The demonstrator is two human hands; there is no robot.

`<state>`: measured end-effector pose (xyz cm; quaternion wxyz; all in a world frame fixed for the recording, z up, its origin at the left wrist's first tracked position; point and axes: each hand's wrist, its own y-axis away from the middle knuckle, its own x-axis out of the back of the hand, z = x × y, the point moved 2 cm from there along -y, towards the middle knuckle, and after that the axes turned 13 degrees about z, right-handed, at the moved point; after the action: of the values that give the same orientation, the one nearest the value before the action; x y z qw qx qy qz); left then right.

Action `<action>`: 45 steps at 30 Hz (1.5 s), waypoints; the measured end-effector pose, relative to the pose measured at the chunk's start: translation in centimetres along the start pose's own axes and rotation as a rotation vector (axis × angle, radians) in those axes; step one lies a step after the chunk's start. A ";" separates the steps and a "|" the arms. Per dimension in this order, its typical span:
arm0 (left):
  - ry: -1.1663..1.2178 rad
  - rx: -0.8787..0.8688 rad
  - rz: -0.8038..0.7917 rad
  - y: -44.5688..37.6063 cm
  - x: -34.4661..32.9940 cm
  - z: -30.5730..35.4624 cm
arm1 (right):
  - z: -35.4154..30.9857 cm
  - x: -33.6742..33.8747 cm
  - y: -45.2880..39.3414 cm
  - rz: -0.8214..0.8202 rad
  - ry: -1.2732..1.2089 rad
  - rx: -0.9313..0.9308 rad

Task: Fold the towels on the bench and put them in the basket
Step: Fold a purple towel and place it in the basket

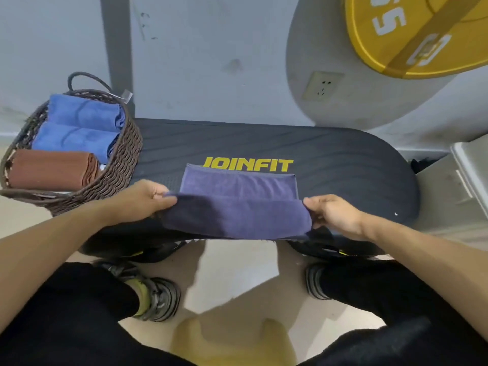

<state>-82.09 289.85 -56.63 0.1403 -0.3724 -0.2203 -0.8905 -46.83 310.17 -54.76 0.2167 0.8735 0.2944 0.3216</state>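
A dark purple towel [237, 204] lies on the black bench [343, 165], its near part lifted and doubled over the far part. My left hand [142, 199] pinches the towel's left near corner. My right hand [332, 213] pinches the right near corner. The brown wicker basket [124, 165] stands on the bench's left end. Inside it lie two folded blue towels [79, 122] and one folded brown towel [50, 170].
A wall with a socket [322, 85] rises behind the bench. A yellow weight plate [412, 35] hangs at the upper right. A grey metal box [470, 165] stands to the right. My legs and shoes [153, 294] are below the bench edge.
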 end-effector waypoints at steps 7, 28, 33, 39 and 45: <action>0.655 0.438 0.225 -3.9 -4.7 0.4 | -0.5 -1.8 -2.7 0.055 -0.235 -0.167; 0.007 0.304 0.510 -6.5 -5.2 -0.4 | 0.6 -2.2 -5.4 0.373 0.052 -0.039; -0.031 0.311 0.492 -6.8 -5.2 -1.4 | 0.8 -2.2 -5.8 0.397 0.051 -0.083; -0.234 0.330 0.430 -6.6 -4.4 -0.6 | 0.7 -2.0 -5.8 0.259 0.271 -0.247; -0.318 -0.299 0.457 -3.9 -6.3 4.6 | 1.5 -2.2 -5.0 0.226 0.475 -0.267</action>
<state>-76.71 296.05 -59.46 0.2443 -0.5634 -0.0165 -0.7891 -49.09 312.11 -59.60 0.2179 0.7647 0.1929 0.5749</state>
